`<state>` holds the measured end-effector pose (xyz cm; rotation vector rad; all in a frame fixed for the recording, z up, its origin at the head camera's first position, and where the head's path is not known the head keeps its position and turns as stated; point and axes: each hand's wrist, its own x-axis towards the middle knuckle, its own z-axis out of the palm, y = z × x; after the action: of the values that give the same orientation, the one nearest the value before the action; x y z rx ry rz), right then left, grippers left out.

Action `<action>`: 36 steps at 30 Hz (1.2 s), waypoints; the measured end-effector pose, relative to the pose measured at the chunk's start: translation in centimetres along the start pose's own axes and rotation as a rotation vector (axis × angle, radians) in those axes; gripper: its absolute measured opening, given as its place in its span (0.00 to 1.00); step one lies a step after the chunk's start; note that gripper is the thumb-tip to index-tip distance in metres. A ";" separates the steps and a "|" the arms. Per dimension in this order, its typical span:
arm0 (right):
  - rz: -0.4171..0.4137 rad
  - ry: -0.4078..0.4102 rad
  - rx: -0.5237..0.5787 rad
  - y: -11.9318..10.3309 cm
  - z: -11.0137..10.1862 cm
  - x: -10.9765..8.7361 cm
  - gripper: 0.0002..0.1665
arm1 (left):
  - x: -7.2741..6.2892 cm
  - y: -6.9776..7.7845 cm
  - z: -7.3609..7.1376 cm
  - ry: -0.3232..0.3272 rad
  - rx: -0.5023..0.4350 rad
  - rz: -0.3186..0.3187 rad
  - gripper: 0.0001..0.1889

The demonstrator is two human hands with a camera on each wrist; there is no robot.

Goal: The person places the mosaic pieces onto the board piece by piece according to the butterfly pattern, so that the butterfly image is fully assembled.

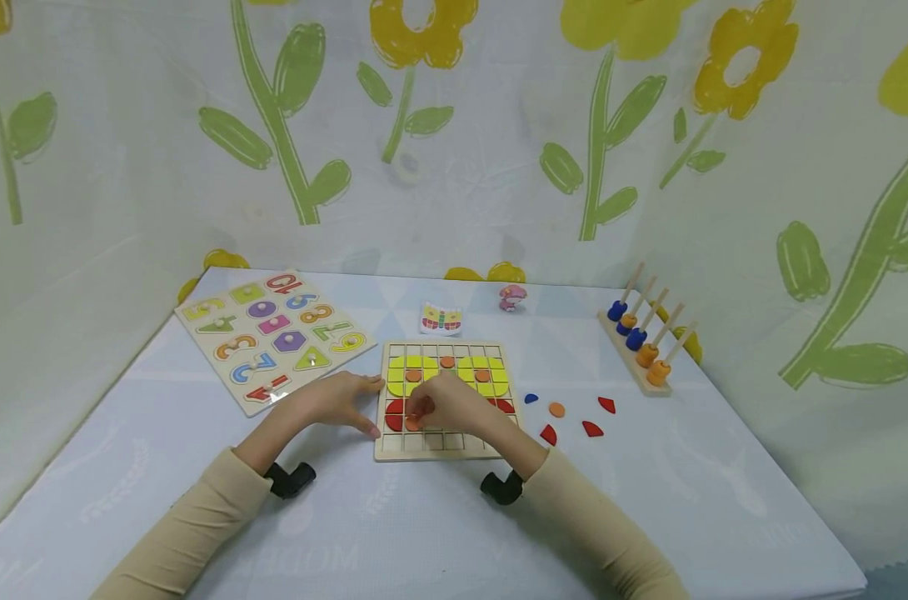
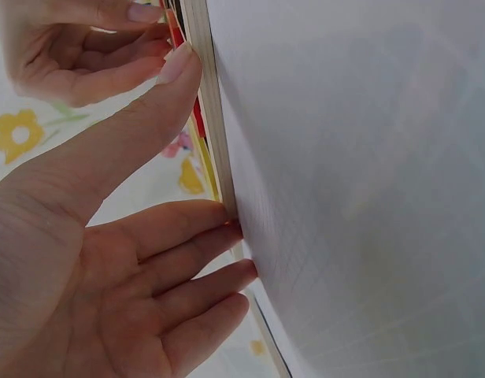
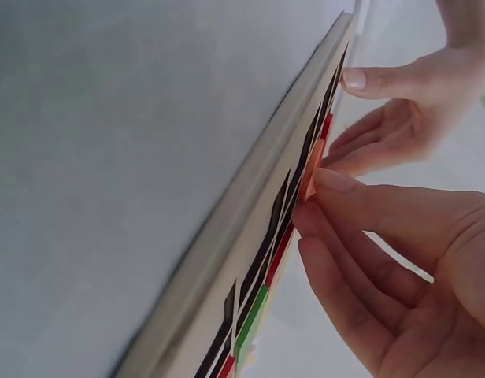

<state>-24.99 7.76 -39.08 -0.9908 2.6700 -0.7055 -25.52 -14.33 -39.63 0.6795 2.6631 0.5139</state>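
Observation:
A wooden grid board [image 1: 437,455] lies flat on the table, set with yellow pieces [image 1: 497,388], red pieces [image 1: 394,415] and orange discs. My left hand [image 1: 334,402] is at the board's left side, thumb and fingertips touching its edge with the fingers nearly straight, as the left wrist view also shows. Over the lower left squares, my right hand [image 1: 454,404] pinches an orange disc [image 3: 312,169] between thumb and fingertips, right at the board's surface beside a red piece. The right hand covers part of the middle of the board.
Loose red pieces [image 1: 592,429], an orange disc [image 1: 556,410] and a blue piece [image 1: 531,398] lie right of the board. Behind it are a pattern card [image 1: 441,319] and a pink figurine [image 1: 511,297]. A number puzzle [image 1: 217,343] is left, a peg stacker [image 1: 634,354] right.

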 end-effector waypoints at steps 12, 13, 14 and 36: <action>0.001 0.068 -0.086 1.0 -1.8 -3.8 0.10 | -0.1 0.1 -0.2 0.012 0.004 0.009 0.44; -0.006 0.075 -0.090 1.2 -1.9 -4.2 0.10 | -0.1 0.1 -0.1 0.013 0.007 0.008 0.44; -0.010 0.079 -0.096 1.5 -2.1 -4.6 0.10 | 0.0 0.0 -0.1 0.013 0.011 0.007 0.44; 0.124 0.061 -0.110 7.7 -4.8 -12.7 0.13 | 0.1 -0.1 -0.1 0.004 0.017 0.017 0.45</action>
<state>-21.46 22.96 -38.45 -0.8319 2.8214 -0.5781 -25.64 -14.39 -39.60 0.7072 2.6706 0.4989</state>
